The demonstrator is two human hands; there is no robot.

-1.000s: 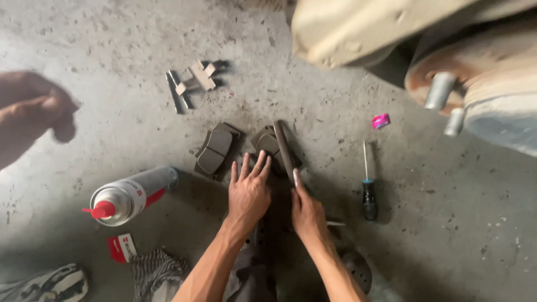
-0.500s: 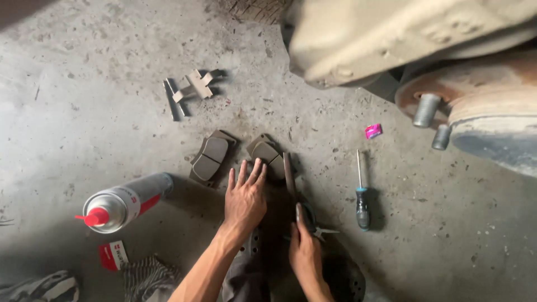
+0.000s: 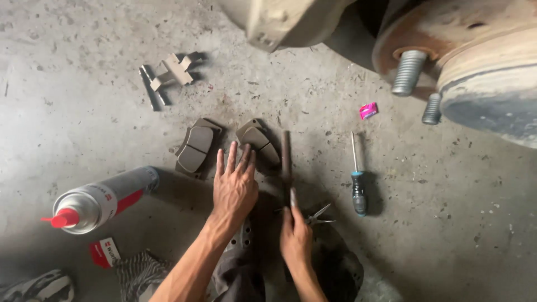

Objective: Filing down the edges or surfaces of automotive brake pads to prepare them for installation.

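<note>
The left hand (image 3: 235, 187) lies flat, fingers spread, on the concrete floor (image 3: 84, 84) just below two brake pads (image 3: 196, 148). The right hand (image 3: 295, 235) closes around the near end of a dark metal bar (image 3: 286, 159), beside a screwdriver (image 3: 358, 184).
</note>
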